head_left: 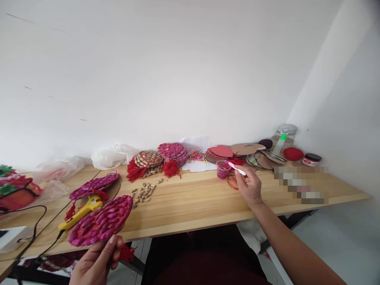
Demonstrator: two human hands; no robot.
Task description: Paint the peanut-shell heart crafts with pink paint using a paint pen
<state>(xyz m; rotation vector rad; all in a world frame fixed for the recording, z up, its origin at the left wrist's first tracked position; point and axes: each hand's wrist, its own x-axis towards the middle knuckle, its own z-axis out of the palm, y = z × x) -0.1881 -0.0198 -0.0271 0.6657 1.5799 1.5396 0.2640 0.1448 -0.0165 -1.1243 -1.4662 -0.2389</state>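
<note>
My left hand grips the lower edge of a heart-shaped craft piece covered with magenta-painted peanuts, held tilted above the table's front edge. A red tassel dangles beside that hand. In my right hand is a white-handled paintbrush, its tip at the rim of a small clear cup of magenta paint. Orange-red cord loops lie by the cup. Behind the craft piece rests a yellow hot glue gun, against another magenta peanut piece.
Loose peanuts are scattered mid-table. Along the wall stand finished peanut pieces, colored rubber bands, red and brown cardboard shapes, red yarn, a dark jar and a lamp. Cables and a white box sit at left.
</note>
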